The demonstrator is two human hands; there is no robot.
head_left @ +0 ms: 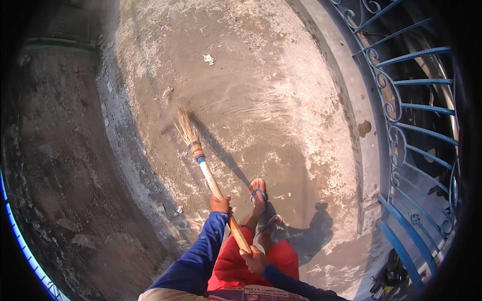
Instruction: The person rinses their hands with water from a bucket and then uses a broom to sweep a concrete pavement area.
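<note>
A broom (211, 179) with a pale wooden handle slants from my lap up and to the left. My left hand (220, 204) is closed round the middle of its handle. Lower down, my right hand (255, 260) grips the handle's near end. Orange and blue bands bind the stiff straw bristles (187, 125), whose tips meet the dusty ground. Faint dust blurs the ground beside them. A scrap of white litter (209, 59) lies farther ahead, apart from the bristles.
Blue metal railings (422, 106) with scrolls stand along the right, above a concrete kerb (364, 125). Dark, shaded ground (65, 150) runs down the left side. My sandalled feet (258, 193) are on the worn concrete, close to the broom's shadow. Dark objects (390, 276) sit at the lower right.
</note>
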